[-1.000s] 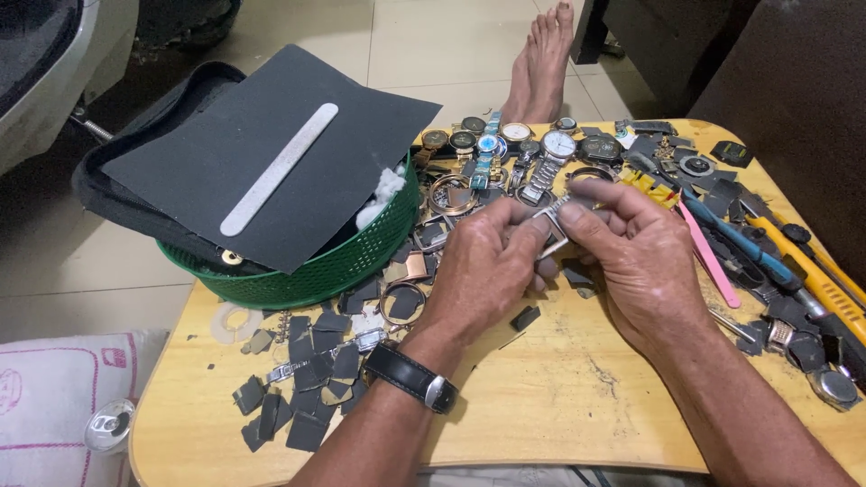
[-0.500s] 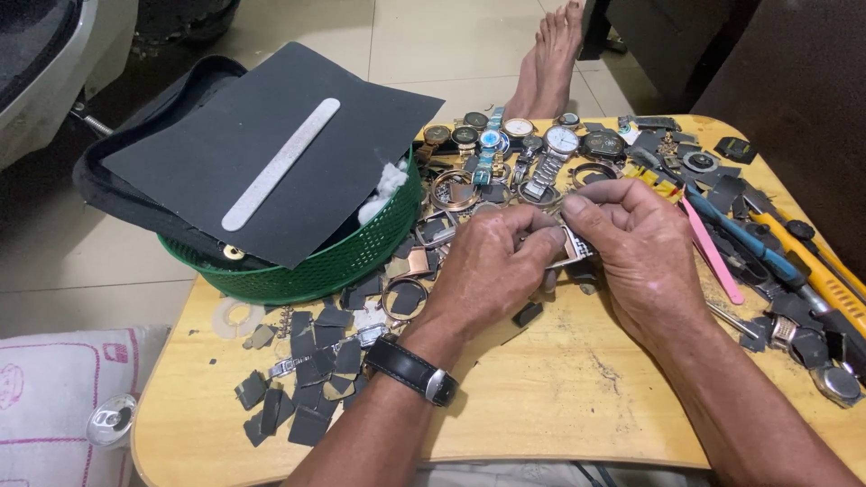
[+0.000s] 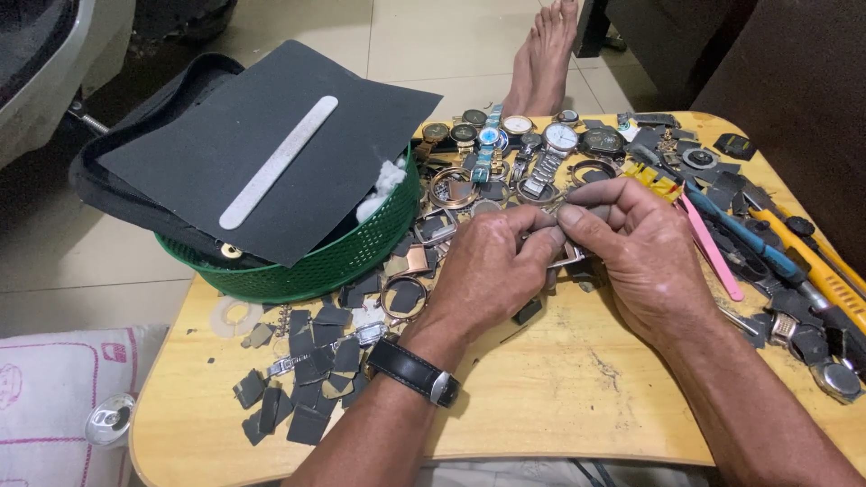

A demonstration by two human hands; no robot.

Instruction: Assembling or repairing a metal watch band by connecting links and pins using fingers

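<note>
We're mid-step on a small metal watch part [image 3: 566, 255], pinched between both hands over the middle of the surface [image 3: 541, 397]. Left hand [image 3: 492, 271] is curled nearly shut, fingertips clamped on the part's left side; black strap watch [image 3: 413, 372] on that wrist. Right hand [image 3: 640, 248] is closed too, thumb and forefinger gripping the part's upper right end and touching the left fingertips. Most of the part is hidden by fingers, so we can't tell its exact kind. Our read: this is fine fitting or prying work, so the next move needs a steady two-point hold and small fingertip force, no slip. Nearby: a row of watches [image 3: 523, 144] just beyond the hands, a green basket [image 3: 298, 271] under a dark sheet [image 3: 271, 144] at left, tools [image 3: 767, 252] at right.
</note>
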